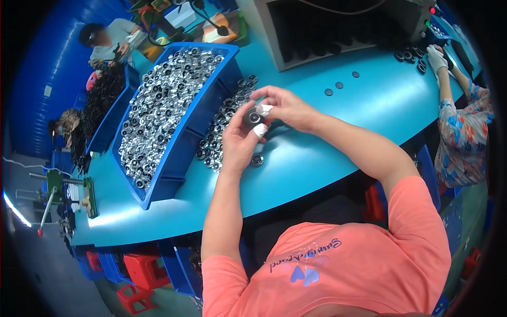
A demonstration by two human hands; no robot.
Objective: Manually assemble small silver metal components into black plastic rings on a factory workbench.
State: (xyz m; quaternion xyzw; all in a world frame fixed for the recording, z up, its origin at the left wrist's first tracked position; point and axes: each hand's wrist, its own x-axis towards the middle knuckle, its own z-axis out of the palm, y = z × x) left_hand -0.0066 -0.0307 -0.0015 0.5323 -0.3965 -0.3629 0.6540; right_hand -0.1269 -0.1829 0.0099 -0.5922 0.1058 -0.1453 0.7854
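Note:
A round black wheel-like part with a shiny metal centre is held between my two hands above the teal table. My left hand grips it from the left and below, its thumb wrapped in white. From the right, my right hand pinches its upper edge, with white wrapping on the thumb too. Just left of my hands lies a loose pile of small metal parts with black rings, partly hidden by my left hand. One similar metal part sits by my left wrist.
A large blue bin heaped with shiny metal parts stands left. Three black discs lie on the teal table to the right. A grey machine stands behind. At far right, a co-worker's gloved hands are near black rings.

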